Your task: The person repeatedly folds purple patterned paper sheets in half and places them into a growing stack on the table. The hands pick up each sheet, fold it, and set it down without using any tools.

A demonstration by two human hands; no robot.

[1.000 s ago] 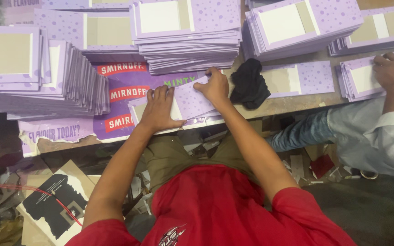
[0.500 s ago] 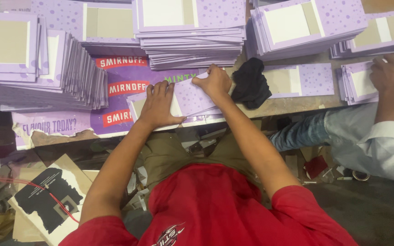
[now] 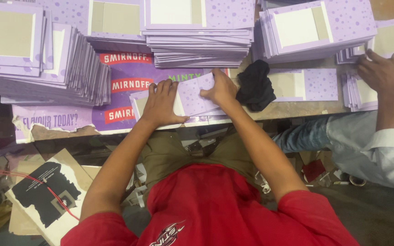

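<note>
A purple dotted cover with a white panel (image 3: pixel 192 98) lies on the table's near edge, on top of a thin pile of the same. My left hand (image 3: pixel 160 104) presses flat on its left part, fingers spread. My right hand (image 3: pixel 220 87) pinches the cover's upper right flap with fingers curled over it. Both of my arms reach forward from my red shirt.
Tall stacks of purple covers (image 3: pixel 197 36) fill the back of the table, with more at left (image 3: pixel 46 68) and right (image 3: pixel 315 29). A black cloth (image 3: pixel 254 84) lies beside my right hand. A co-worker's hand (image 3: pixel 381 75) rests on a small stack at far right. Torn cardboard (image 3: pixel 46 196) lies on the floor.
My hands stay on the purple cover, and my right hand has slid a little along its flap. The co-worker's hand has shifted slightly on the right stack.
</note>
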